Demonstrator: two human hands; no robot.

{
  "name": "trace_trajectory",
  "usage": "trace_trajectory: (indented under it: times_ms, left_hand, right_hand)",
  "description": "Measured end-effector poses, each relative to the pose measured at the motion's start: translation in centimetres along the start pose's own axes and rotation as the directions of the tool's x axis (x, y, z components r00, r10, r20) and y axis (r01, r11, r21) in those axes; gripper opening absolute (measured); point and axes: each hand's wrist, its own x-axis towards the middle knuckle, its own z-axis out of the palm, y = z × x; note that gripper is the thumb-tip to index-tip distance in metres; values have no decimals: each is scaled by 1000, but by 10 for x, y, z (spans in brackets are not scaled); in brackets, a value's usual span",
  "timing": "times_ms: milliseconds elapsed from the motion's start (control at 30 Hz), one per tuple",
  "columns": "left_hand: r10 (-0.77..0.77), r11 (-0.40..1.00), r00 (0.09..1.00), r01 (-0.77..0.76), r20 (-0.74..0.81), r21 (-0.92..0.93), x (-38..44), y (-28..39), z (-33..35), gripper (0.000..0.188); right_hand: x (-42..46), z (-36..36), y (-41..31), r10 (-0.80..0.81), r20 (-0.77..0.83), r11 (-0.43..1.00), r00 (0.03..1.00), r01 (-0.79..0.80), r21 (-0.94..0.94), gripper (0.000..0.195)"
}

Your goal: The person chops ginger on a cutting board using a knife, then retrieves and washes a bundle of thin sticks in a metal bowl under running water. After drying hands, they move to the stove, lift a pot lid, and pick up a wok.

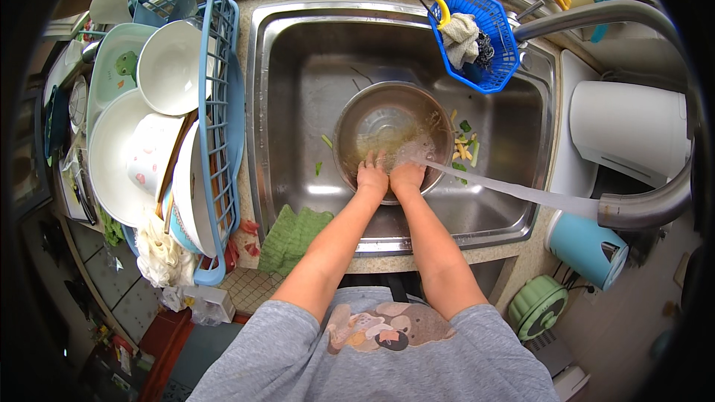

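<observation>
A round stainless steel bowl (357,117) stands in the steel sink (304,89), with cloudy, yellowish water in it. My left hand (373,173) reaches over the near rim into the bowl, fingers apart, and no held thing shows. Beside it my right hand (408,176) is also in the bowl; froth and water hide its fingers, so I cannot tell whether it grips anything. From the curved steel tap (642,209) on the right, a water stream (503,183) runs into the bowl next to my right hand.
Vegetable scraps (462,148) lie on the sink floor right of the bowl. A blue plastic basket (503,39) holding a cloth and scourer sits at the back right. Left of the sink stands a blue dish rack (223,95) full of bowls. A green cloth (293,237) lies over the front edge.
</observation>
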Motion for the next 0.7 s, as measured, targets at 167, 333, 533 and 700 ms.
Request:
trace_trajectory:
  times_ms: [167, 333, 533, 700]
  left_hand:
    - [20, 998, 999, -21, 27, 51, -12, 1, -17, 46]
    - [-18, 998, 986, 29, -166, 61, -13, -1, -9, 51]
    - [-59, 996, 954, 77, -294, 51, -18, 1, -9, 54]
    - [-92, 989, 932, 128, -351, 79, -24, 4, -16, 55]
  right_hand:
    - [-4, 6, 25, -6, -214, 967, 977, 61, 247, 47]
    - [-18, 5, 31, 45, -352, 850, 935, 150, 506, 58]
    - [-38, -5, 37, -40, -306, 757, 951, 229, 612, 47]
    - [-54, -19, 49, -121, -219, 797, 968, 226, 560, 32]
